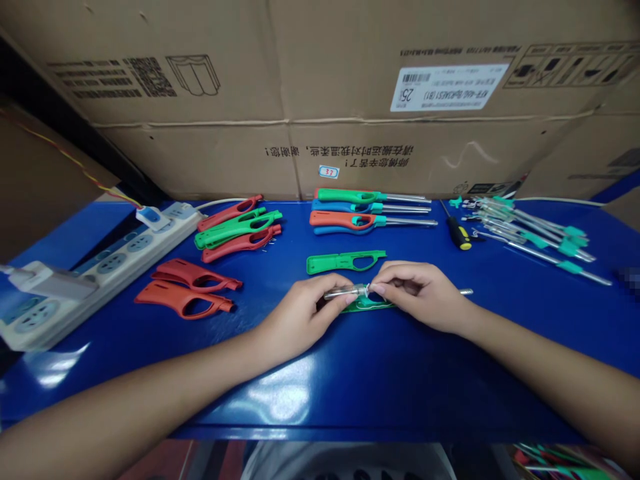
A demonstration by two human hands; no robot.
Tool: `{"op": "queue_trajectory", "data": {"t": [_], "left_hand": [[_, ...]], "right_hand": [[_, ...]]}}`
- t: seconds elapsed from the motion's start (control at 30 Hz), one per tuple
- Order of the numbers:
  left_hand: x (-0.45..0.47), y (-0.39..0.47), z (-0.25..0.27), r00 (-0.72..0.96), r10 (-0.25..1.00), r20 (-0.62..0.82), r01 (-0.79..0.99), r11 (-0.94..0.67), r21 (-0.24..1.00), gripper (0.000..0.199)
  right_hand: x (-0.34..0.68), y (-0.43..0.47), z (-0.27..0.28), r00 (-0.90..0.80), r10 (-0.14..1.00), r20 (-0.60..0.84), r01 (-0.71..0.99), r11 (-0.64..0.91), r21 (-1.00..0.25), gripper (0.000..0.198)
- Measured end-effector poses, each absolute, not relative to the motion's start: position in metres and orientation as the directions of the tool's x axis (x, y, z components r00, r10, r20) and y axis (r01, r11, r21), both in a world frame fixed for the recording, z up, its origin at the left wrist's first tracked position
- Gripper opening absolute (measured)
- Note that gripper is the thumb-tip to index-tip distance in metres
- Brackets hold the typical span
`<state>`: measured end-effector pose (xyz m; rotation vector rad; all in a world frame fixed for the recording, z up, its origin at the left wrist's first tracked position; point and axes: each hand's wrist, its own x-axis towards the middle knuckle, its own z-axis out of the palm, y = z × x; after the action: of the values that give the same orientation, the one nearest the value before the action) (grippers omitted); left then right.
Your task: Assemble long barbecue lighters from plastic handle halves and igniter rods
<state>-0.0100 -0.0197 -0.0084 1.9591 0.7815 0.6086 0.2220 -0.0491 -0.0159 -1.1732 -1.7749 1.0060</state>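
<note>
My left hand [297,310] is closed around a clear lighter fuel tank [341,291], held level above the blue table. With thumb and forefinger, my right hand [425,290] pinches a thin white wire [369,287] at the tank's right end; its exact shape is too small to tell. Beneath both hands lies a green lighter half-shell [357,308], partly hidden, with a turquoise part in it. A metal tube tip [466,291] shows beyond my right hand. Just behind, another green half-shell [345,262] lies with its hollow side up.
Several assembled lighters [370,217] lie at the back. A screwdriver [459,230] and several metal lighter tubes [545,233] are to the right. Red shells [185,293] and green shells [235,229] lie left, near a power strip [105,267]. A cardboard box [240,160] stands behind.
</note>
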Motion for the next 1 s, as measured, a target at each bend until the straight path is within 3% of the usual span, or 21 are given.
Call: {"op": "queue_trajectory", "data": {"t": [0.77, 1.0], "left_hand": [[-0.005, -0.03, -0.019, 0.655, 0.741, 0.149, 0.276, -0.418, 0.866, 0.025], [-0.005, -0.025, -0.015, 0.635, 0.765, 0.104, 0.289, -0.36, 0.887, 0.028]], "right_hand": [[0.22, -0.053, -0.021, -0.304, 0.899, 0.314, 0.449, 0.426, -0.785, 0.027], [0.22, -0.047, -0.016, -0.219, 0.964, 0.15, 0.307, 0.214, -0.927, 0.029]]}}
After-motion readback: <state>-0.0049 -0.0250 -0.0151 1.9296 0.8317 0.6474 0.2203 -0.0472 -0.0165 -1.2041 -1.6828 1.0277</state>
